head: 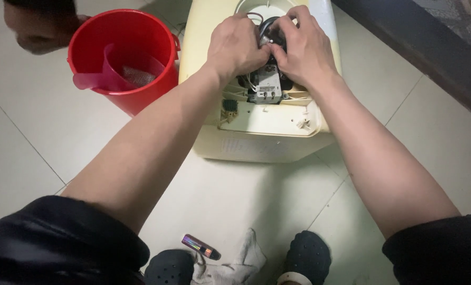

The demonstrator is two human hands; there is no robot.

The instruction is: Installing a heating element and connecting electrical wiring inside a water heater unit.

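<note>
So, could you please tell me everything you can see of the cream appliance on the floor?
The cream appliance lies on the pale tiled floor beside a red bucket. Its casing looks like yellowed plastic with rounded edges. An opening exposes a grey component, wires and a dark round part. The left hand and right hand grip those inner parts together.

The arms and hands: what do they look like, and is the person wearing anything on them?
Both forearms are bare. Black sleeves are pushed up near the elbows: left sleeve, right sleeve. The left hand and right hand show no gloves, rings or watch.
</note>
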